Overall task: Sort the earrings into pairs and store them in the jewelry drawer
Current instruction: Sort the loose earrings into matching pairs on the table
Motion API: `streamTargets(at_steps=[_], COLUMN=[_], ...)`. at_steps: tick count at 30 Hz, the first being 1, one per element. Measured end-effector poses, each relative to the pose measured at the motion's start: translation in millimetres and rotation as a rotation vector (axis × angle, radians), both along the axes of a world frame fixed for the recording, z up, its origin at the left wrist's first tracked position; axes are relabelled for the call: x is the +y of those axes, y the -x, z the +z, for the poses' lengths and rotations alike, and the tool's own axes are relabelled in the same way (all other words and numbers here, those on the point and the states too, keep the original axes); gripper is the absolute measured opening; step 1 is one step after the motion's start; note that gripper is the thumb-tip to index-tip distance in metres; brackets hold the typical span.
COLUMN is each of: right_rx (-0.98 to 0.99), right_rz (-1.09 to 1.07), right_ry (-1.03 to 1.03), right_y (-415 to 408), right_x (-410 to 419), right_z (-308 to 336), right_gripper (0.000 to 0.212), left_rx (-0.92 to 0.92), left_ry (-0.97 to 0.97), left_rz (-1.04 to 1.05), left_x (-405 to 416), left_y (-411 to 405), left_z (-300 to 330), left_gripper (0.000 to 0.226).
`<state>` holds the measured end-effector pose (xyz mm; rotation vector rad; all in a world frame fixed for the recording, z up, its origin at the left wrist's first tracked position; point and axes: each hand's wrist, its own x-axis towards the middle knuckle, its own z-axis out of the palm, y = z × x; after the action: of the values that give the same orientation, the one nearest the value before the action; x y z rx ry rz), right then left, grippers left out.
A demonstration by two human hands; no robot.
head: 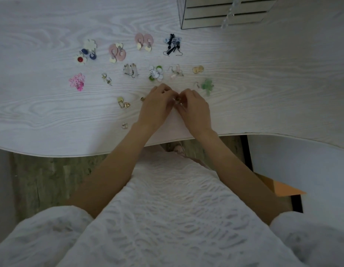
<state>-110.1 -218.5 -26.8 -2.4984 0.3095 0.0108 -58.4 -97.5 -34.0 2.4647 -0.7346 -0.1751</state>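
Both hands (177, 105) seemingly pinch small earrings (177, 101) near table edge (186, 137)

Single view, head-worn, wide-angle. Looks steeply down and forward from above the seated person's lap. Desk (51, 116) fills the upper half, far edge out of frame; its near edge crosses mid-frame. Forearms enter from the bottom, close to the lens. Straight lines bow towards the frame edges. No second view to overlap.

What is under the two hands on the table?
Between the left hand and right hand small shiny earrings show; their shapes are mostly covered by fingers.
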Motion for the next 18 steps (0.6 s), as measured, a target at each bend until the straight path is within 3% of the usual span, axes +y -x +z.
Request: streamTargets(at_steps=[6, 13, 18], right_rx=[-0.032, -0.042, -0.010], right_rz=[-0.086, -0.095, -0.114], right_ry=[-0.065, -0.056, -0.066], right_y=[14, 35, 35], right_x=[-1, -28, -29], right_z=[-4, -2, -1], right_gripper=[0.018, 0.030, 0.024], left_rx=[0.037, 0.128, 0.115], left_ry=[0.027, 0.003, -0.036], left_rz=[0.080, 0.097, 0.072], left_x=[4, 4, -1], left_y=[5, 8, 8], left_z=[1, 6, 6], left_gripper=[0.013, 0.035, 0.014])
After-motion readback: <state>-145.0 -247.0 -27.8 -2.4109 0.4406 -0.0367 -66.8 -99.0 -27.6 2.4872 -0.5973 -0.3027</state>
